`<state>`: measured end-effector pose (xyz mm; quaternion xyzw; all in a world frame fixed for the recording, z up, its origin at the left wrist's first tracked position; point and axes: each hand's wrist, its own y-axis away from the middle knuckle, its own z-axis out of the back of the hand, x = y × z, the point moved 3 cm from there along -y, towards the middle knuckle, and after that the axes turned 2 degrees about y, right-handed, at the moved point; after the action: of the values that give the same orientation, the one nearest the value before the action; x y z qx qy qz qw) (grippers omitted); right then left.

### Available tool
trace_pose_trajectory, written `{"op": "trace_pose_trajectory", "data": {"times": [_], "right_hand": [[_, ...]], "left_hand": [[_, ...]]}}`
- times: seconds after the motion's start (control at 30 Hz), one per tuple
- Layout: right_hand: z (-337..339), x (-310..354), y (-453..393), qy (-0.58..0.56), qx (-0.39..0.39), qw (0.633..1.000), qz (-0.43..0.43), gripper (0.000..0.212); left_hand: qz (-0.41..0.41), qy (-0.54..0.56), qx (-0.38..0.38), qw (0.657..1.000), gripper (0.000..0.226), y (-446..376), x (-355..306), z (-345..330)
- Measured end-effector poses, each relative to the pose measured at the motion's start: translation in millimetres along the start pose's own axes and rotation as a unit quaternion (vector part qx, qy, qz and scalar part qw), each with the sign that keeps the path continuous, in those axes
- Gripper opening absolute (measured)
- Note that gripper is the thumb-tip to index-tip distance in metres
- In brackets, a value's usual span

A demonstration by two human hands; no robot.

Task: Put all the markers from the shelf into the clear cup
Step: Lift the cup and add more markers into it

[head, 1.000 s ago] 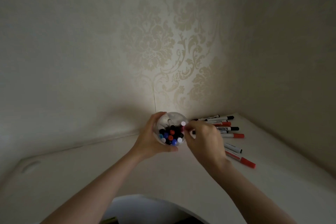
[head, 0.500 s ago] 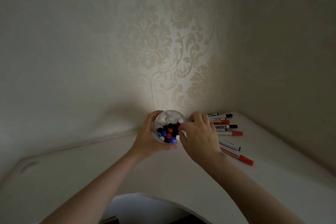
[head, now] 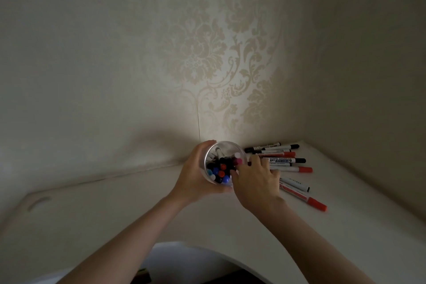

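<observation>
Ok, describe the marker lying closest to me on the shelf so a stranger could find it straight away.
Start at the white shelf in the wallpapered corner, then look right of the clear cup to the loose markers. The nearest marker lies alone at the front of that pile, angled toward the right hand. Its red cap points away from the cup, nearer you than any other.

Right hand (head: 255, 180) reaches toward shelf markers (head: 282, 161).

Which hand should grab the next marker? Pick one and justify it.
Right. The right hand sits beside the loose markers on the shelf; the left hand is holding the clear cup.
</observation>
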<state>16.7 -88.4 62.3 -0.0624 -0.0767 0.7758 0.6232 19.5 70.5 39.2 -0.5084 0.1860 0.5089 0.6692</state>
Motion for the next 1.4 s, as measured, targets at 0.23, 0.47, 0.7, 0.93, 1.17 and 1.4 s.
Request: {"op": "trace_pose_trajectory", "data": {"times": [0.23,0.47,0.7,0.93,1.17,1.4], "right_hand": [[-4,0,-5,-0.059,0.018,0.998,-0.029,0.033],[-16,2,-5,-0.240,0.075,0.964,-0.084,0.037],[-28,8,13,-0.329,-0.001,0.939,-0.095,0.044],[-47,11,12,-0.351,0.068,0.930,-0.085,0.037],[-45,10,23,-0.336,-0.081,0.931,-0.118,0.036],[-12,-7,34,-0.332,-0.228,0.914,-0.043,0.030]], "left_hand": [[-0.010,0.008,-0.007,1.000,0.108,7,0,-5],[-0.025,0.015,0.000,1.000,0.108,17,0,-13],[-0.026,0.009,0.015,1.000,0.112,18,6,-10],[-0.030,0.003,0.014,0.999,0.113,16,11,-9],[-0.033,0.006,0.012,0.999,0.112,14,10,-11],[-0.014,0.007,0.020,1.000,0.117,8,8,-4]]}}
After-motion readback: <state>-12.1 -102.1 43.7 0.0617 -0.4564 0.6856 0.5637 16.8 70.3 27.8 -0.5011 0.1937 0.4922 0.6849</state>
